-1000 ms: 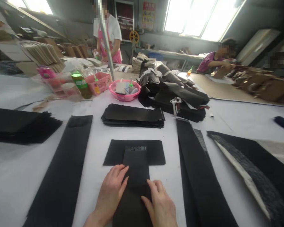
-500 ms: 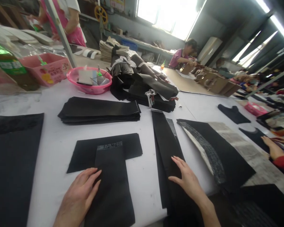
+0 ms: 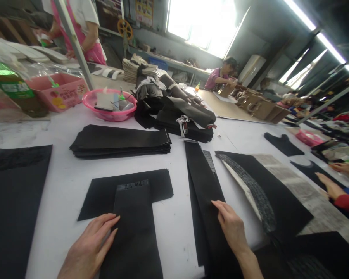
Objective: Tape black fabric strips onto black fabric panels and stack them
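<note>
My left hand [image 3: 88, 242] rests at the left edge of a long black panel [image 3: 133, 232], its fingers stretched out and its thumb a little apart. The panel's far end carries a shiny, glue-like band, and it overlaps a black rectangular piece [image 3: 101, 192] lying crosswise beneath. My right hand [image 3: 232, 226] has its fingers drawn together on the right edge of a long black strip [image 3: 205, 182]. Its thumb is mostly hidden. Under that strip lie another black strip [image 3: 195, 221] and a textured grey end.
A stack of black pieces [image 3: 120, 141] lies ahead, with a pink basin [image 3: 110, 114] and heaped dark material [image 3: 189, 112] behind. More black panels flank my hands at left [image 3: 17, 201] and right [image 3: 279, 190]. A co-worker's hand [image 3: 330, 186] is at far right.
My right hand's fingers have closed from a spread pose onto the strip's edge. My left hand has slid slightly left, toward the panel's edge. The view has tilted a little upward.
</note>
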